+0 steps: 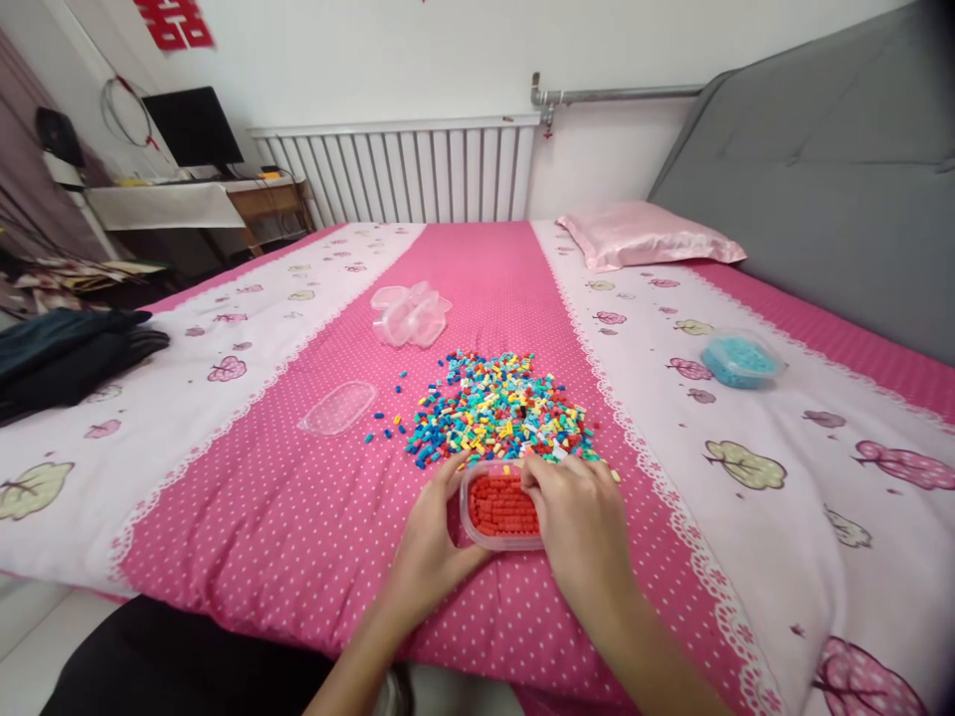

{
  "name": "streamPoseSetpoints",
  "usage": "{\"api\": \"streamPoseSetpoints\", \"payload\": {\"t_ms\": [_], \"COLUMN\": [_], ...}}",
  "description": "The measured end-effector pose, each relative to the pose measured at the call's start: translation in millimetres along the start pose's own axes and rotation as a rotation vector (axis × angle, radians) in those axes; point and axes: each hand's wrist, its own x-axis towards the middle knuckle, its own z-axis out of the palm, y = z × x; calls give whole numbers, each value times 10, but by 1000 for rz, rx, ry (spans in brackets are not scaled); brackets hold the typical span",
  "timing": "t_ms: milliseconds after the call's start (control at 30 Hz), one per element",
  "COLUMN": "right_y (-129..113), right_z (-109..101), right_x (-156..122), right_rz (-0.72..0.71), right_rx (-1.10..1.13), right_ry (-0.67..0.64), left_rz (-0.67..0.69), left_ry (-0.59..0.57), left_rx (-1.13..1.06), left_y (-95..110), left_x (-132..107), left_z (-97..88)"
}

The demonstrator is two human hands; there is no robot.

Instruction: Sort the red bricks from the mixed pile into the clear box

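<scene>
A small clear plastic box (498, 505) full of red beads sits on the pink dotted bedspread (298, 517) near the front edge. My left hand (433, 542) cups the box's left side, fingers curled around its rim. My right hand (578, 517) rests over the box's right edge, fingers bent together at the near rim of a heap of mixed coloured beads (499, 408); whether they pinch a bead is hidden.
A clear lid (337, 408) lies left of the heap. Several empty clear boxes (412, 313) are stacked farther back. A box of blue beads (738, 358) stands at the right. A pink pillow (646, 234), dark clothes (67, 348) and a radiator (403, 174) lie beyond.
</scene>
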Motion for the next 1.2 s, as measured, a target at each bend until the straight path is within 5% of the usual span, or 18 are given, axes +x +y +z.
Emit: {"api": "streamPoseSetpoints", "payload": {"t_ms": [1200], "right_y": [-56], "right_z": [65], "right_x": [47], "right_rz": [-21], "right_rx": [-14], "right_ry": [-83], "left_rz": [70], "left_ry": [34], "left_rx": [170], "left_y": [48], "left_x": [-37], "left_z": [0]}}
